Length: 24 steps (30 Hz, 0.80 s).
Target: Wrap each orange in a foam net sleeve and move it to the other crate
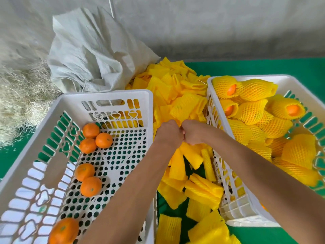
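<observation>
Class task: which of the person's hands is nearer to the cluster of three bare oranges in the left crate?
Left. The left hand is just right of the three oranges, past the crate wall; the right hand lies farther right.

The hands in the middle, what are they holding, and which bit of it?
Both the left hand and the right hand are curled together over the pile of yellow foam sleeves. They seem to pinch one sleeve's edge, but the fingers hide it.

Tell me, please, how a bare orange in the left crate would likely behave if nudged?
The orange looks round and smooth, so it would probably roll. The crate floor seems tilted, so it may drift toward a wall. Its holes might catch it slightly.
</observation>
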### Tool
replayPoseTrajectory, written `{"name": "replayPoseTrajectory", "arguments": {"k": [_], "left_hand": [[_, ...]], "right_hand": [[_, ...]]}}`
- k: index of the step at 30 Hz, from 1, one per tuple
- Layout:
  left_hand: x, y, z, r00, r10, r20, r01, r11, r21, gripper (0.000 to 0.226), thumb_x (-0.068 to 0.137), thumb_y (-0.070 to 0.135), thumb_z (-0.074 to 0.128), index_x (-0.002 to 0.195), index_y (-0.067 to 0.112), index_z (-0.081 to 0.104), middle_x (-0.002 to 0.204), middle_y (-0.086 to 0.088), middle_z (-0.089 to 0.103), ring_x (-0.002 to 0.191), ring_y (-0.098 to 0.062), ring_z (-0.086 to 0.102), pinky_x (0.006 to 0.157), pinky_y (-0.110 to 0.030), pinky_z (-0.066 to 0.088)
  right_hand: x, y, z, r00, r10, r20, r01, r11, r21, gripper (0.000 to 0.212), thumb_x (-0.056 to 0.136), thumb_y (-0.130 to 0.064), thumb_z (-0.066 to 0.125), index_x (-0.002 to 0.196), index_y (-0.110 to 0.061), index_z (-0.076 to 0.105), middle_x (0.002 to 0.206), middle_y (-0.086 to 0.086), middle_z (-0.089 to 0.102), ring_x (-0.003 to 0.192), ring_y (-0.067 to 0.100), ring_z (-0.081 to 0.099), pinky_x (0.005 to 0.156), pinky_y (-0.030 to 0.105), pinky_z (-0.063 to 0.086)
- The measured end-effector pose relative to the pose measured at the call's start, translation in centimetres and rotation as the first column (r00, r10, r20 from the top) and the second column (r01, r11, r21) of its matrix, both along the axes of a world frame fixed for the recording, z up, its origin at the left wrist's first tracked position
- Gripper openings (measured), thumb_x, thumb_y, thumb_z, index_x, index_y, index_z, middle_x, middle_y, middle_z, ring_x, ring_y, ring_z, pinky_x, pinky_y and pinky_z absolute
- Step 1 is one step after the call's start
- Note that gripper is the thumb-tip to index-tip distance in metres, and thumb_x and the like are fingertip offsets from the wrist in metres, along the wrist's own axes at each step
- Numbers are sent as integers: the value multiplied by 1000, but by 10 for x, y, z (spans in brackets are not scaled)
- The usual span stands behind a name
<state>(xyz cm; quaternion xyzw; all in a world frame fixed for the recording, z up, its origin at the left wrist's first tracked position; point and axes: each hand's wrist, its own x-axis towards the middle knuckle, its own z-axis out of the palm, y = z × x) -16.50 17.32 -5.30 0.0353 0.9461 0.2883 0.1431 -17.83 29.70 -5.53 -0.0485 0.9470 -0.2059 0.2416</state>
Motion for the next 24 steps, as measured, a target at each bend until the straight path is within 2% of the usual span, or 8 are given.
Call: {"name": "replayPoseTrajectory", "arguments": {"k": [3, 5, 6, 8, 10, 15, 20, 24], "left_hand": [[-5, 5, 0, 985, 161, 54, -169, 954, 248, 41, 112, 29, 43, 143, 2, 44, 133, -26, 55, 117, -42, 61, 88, -36, 58], [-9, 5, 4, 954, 282, 99, -292, 808, 511, 43, 112, 38, 42, 143, 8, 43, 129, -23, 57, 103, -34, 66, 61, -14, 55], [-9, 5, 8, 941, 321, 112, -319, 723, 612, 45, 111, 47, 38, 133, 8, 47, 123, -20, 61, 94, -30, 69, 52, -16, 54], [-12, 6, 13, 907, 392, 155, -376, 589, 715, 55, 109, 55, 36, 121, 4, 53, 115, -16, 67, 93, -31, 73, 61, -40, 66], [-15, 4, 15, 890, 428, 159, -380, 503, 776, 46, 110, 45, 43, 117, 2, 56, 110, -17, 68, 99, -31, 73, 70, -53, 66], [-17, 2, 18, 911, 395, 117, -303, 453, 838, 32, 109, 28, 55, 115, -2, 66, 108, -16, 69, 107, -30, 71, 84, -48, 64], [-17, -1, 19, 918, 383, 101, -258, 386, 886, 26, 107, 16, 58, 110, -6, 71, 102, -21, 71, 99, -29, 70, 86, -42, 64], [-16, -2, 18, 921, 380, -84, -109, 461, 880, 21, 107, 16, 57, 104, 0, 70, 88, -7, 67, 91, -20, 65, 89, -40, 61]], "right_hand": [[-9, 5, 3, 858, -216, -467, 158, 974, -161, 14, 99, -22, 61, 92, -10, 64, 87, 6, 64, 80, 23, 61, 59, 31, 44], [-9, 4, 8, 761, -344, -550, 132, 912, -389, 14, 97, -27, 67, 104, -19, 60, 95, -6, 64, 78, 5, 59, 58, 12, 41], [-8, 2, 11, 749, -376, -546, 98, 877, -470, 21, 96, -32, 69, 110, -23, 55, 98, -12, 61, 82, -1, 58, 61, 7, 42], [-4, -3, 14, 745, -393, -539, 43, 835, -549, 34, 94, -33, 72, 119, -27, 50, 100, -13, 59, 91, -3, 59, 68, 7, 46], [-1, -6, 16, 749, -401, -527, 23, 811, -585, 32, 94, -24, 70, 121, -23, 55, 100, -5, 61, 97, 2, 61, 76, 14, 52], [-4, -3, 21, 756, -539, -371, 88, 646, -759, 13, 98, -29, 66, 106, -18, 69, 107, -8, 70, 105, 2, 63, 89, 21, 52], [-8, 4, 20, 738, -552, -390, 100, 660, -745, 26, 94, -32, 73, 116, -19, 67, 114, -9, 68, 108, 4, 63, 91, 25, 56], [-11, 10, 22, 680, -609, -409, 95, 626, -774, 18, 98, -20, 68, 115, -16, 73, 109, -4, 74, 97, 8, 68, 89, 31, 57]]}}
